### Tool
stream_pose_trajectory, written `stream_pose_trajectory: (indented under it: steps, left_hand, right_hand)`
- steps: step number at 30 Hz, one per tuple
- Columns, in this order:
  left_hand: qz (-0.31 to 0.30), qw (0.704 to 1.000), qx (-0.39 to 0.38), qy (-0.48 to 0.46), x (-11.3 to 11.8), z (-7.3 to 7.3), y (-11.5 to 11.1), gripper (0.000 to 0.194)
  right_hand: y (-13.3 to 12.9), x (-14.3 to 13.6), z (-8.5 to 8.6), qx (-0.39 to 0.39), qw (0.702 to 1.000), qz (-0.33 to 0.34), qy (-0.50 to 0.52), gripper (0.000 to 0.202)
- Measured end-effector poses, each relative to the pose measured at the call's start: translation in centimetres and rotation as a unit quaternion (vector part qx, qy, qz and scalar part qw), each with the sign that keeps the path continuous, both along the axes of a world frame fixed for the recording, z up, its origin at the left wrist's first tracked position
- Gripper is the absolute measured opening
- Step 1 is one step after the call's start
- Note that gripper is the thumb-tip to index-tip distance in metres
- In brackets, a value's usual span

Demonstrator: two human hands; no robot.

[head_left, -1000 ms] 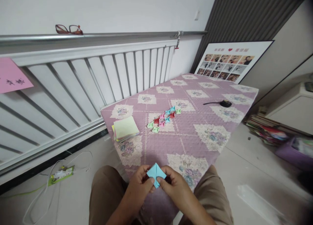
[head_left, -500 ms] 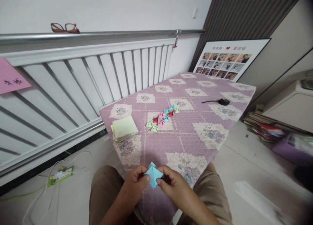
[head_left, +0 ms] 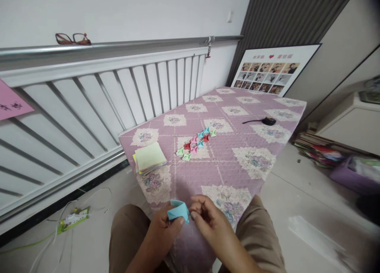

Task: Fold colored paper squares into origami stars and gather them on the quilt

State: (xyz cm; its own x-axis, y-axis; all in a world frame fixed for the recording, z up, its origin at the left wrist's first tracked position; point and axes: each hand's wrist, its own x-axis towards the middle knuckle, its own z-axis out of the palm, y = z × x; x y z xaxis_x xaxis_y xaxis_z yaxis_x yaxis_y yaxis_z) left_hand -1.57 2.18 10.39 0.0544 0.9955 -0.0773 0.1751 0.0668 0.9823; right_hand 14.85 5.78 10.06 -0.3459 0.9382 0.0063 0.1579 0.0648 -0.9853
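Blue folded paper (head_left: pixel 179 212) is pinched in my left hand (head_left: pixel 164 229), its thumb on the near face. The paper looks partly opened, with a raised flap at the back. My right hand (head_left: pixel 209 221) is closed at the paper's right corner, thumb and index finger together; whether they grip the corner is too small to tell. Beyond my hands, several small folded paper pieces (head_left: pixel 194 140) in red, pink, blue and green lie in rows on the flowered tablecloth (head_left: pixel 202 174). A stack of square paper sheets (head_left: pixel 151 157) with a pale yellow top lies at the left.
A black object with a thin handle (head_left: pixel 268 121) lies at the table's right. Behind the table stands a photo board (head_left: pixel 267 71). A white radiator (head_left: pixel 142 90) runs along the left, with glasses (head_left: pixel 73 39) on the pipe above. A power strip (head_left: pixel 73 219) is on the floor.
The blue paper has turned and its shape has changed from a pointed diamond to a more open, boxy form. It has moved slightly left with my left hand. The view has shifted slightly.
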Motion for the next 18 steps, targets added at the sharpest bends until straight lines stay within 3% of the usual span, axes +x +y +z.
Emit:
stream_pose_trajectory:
  steps: [4,9,13,18]
  left_hand:
    - [0.075,0.996,-0.030,-0.043,0.2,-0.5,-0.4,0.016]
    - [0.097,0.991,0.078,0.047,0.3,-1.3,-0.8,0.013]
    - [0.075,0.970,0.179,0.144,0.2,-1.9,-1.3,0.014]
    - [0.053,0.945,0.260,0.190,0.2,-2.1,-1.7,0.016]
  right_hand:
    - [-0.2,-0.3,-0.2,-0.126,0.985,-0.037,0.108,0.033]
    - [-1.0,-1.1,-0.5,-0.233,0.958,-0.032,0.165,0.044]
    - [-1.5,-1.6,-0.4,-0.267,0.946,-0.029,0.183,0.042]
    - [-1.4,-2.0,-0.6,-0.269,0.944,-0.025,0.190,0.038]
